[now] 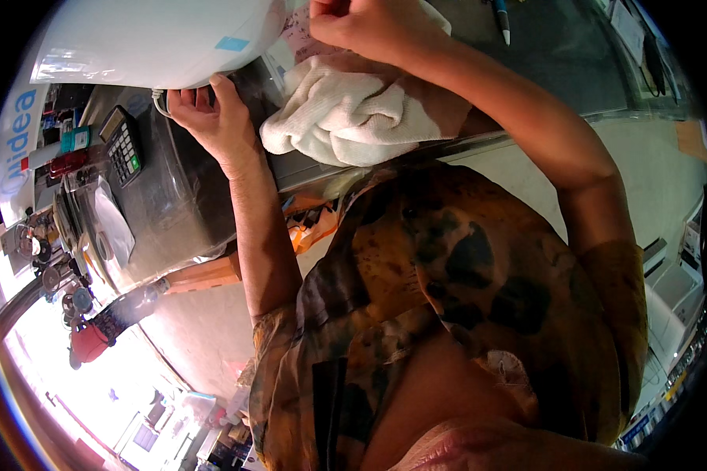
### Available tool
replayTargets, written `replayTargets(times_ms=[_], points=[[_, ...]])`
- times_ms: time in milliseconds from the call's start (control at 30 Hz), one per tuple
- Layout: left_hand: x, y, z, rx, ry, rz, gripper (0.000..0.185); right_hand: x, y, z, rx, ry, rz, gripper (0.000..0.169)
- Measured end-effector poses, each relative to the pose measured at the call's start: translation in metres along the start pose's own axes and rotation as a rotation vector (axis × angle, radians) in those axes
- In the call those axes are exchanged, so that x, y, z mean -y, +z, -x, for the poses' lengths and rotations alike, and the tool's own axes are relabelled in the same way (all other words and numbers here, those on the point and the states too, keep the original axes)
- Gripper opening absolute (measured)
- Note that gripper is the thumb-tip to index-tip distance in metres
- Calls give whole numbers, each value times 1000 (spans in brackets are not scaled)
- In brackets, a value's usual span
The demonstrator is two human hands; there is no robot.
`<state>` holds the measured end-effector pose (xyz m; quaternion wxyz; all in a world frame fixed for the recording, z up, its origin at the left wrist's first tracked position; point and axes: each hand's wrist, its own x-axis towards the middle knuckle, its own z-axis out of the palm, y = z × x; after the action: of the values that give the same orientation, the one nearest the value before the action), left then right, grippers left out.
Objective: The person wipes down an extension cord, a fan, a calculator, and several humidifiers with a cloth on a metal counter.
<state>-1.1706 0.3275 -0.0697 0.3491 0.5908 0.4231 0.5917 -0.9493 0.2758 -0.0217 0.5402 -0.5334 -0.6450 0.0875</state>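
At the upper left of the head view is a large glossy white casing (153,41) with a small blue sticker; what kind of appliance it is, I cannot tell. My left hand (212,115) is at its lower edge, fingertips touching or just under it, beside a white cord (160,103). My right hand (365,23) is at the top edge of the picture with curled fingers; whether something is in them is hidden. Below the right hand a crumpled white cloth (353,112) lies on the dark counter (565,70), over a pinkish patterned cloth (306,35).
Left on the counter are a calculator (121,147), a white paper (113,221) and a teal container (75,139). A pen (502,22) lies at the upper right. An orange-and-white bag (312,226) is below the counter's edge. A clear plastic bottle (147,294) stands out at the lower left.
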Motion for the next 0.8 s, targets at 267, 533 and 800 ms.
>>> replayTargets(times_ms=[267, 533, 800], points=[[-7, -3, 1, 0, -49, -2, 56, 26, -116, 19, 383, 85, -135, 6], [-7, -10, -2, -8, -106, 34, 50, 10, -256, 88, 379, 112, -144, 12], [-14, -5, 6, -122, -123, 129, 48, 1, -386, 249, 68, 966, 341, 14]])
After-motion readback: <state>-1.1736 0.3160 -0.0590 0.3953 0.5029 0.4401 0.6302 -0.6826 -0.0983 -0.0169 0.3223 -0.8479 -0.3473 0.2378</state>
